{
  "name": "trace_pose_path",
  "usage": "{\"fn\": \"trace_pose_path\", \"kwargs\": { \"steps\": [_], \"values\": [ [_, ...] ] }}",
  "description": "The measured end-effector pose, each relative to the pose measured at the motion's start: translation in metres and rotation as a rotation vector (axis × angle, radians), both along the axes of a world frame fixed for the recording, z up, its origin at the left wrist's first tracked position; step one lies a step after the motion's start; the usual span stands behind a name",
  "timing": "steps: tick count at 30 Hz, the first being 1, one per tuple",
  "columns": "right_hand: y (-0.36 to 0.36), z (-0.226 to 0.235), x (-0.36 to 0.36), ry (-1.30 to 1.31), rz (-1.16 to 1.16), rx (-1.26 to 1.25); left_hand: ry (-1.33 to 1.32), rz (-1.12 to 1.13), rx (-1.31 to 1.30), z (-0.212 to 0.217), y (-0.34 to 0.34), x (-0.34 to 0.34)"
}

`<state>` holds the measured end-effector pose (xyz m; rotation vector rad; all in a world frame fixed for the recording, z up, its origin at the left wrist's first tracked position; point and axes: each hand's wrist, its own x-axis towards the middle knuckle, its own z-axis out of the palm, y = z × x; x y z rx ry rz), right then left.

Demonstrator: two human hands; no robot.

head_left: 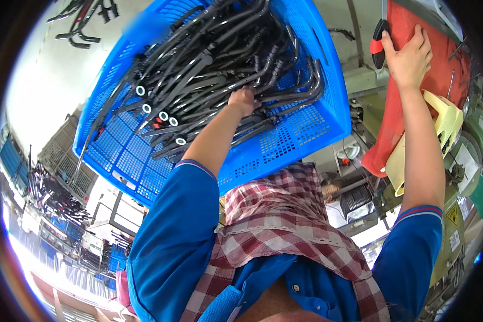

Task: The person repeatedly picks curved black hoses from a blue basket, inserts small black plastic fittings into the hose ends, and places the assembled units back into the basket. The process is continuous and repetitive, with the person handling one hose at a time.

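My left hand (244, 102) reaches down into a big blue plastic crate (335, 102), its fingers closed around a black bent tube (265, 72); the fingertips are partly hidden among the other tubes. Many similar glossy black tubes fill the crate in a loose heap, several of them showing white ring-shaped ends (163, 115). Away to the right, my right hand (411, 60) lies with fingers stretched out on a red surface (383, 147). Its thumb meets the edge of a black-and-red rounded piece (380, 45).
A pale yellow plastic part (445, 115) sits beside the red surface, under my right forearm. More black tubes (80, 24) lie on the floor at the far left. A grey crate (72, 150) and racks of dark parts (53, 188) stand at the left. Machinery (456, 172) lines the right.
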<state>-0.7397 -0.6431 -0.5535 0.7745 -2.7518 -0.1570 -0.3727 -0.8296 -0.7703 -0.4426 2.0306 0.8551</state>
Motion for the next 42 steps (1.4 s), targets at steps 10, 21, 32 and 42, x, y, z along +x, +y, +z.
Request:
{"fn": "trace_pose_path", "kwargs": {
  "steps": [10, 21, 32, 42],
  "values": [
    [0.006, -0.012, -0.002, 0.033, 0.021, 0.032, 0.198, -0.031, -0.312, -0.063, 0.043, 0.051],
    [0.015, 0.014, 0.013, -0.140, -0.198, 0.111, 0.661, 0.252, -0.149, 0.173, 0.015, 0.134],
    [0.199, 0.007, 0.412, -1.519, 0.093, -0.282, 0.671, 0.605, -0.081, 0.239, 0.072, 0.254],
    [0.193, 0.022, 0.555, -1.875, -0.302, -0.958, 0.422, -0.076, 0.401, 0.247, 0.177, 0.231]
  ]
}}
